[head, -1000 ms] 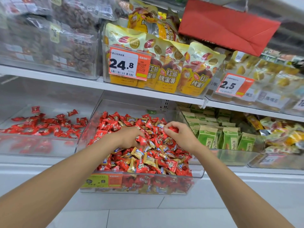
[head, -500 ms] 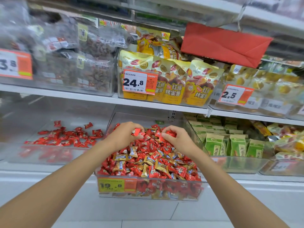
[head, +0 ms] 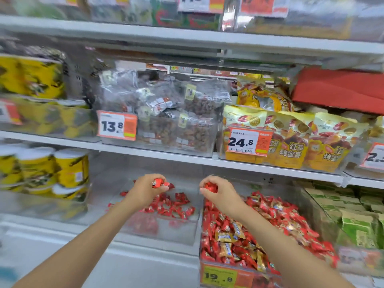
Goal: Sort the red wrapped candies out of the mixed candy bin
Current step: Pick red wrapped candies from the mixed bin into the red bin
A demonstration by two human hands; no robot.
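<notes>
A clear mixed candy bin on the lower shelf holds a heap of red and gold wrapped candies. Left of it stands a second clear bin with only red candies scattered on its floor. My left hand hovers over that left bin and grips a red candy in its fingertips. My right hand is raised over the mixed bin's left wall and pinches another red candy.
A yellow price tag reading 19.8 is on the mixed bin's front. Yellow cans stand at the left, green packets at the right. The shelf above carries bagged snacks and yellow pouches.
Both hands lifted out of the mixed heap, each with a red candy, and moved left. The left hand now hangs over the red-only bin. The view swung left and up.
</notes>
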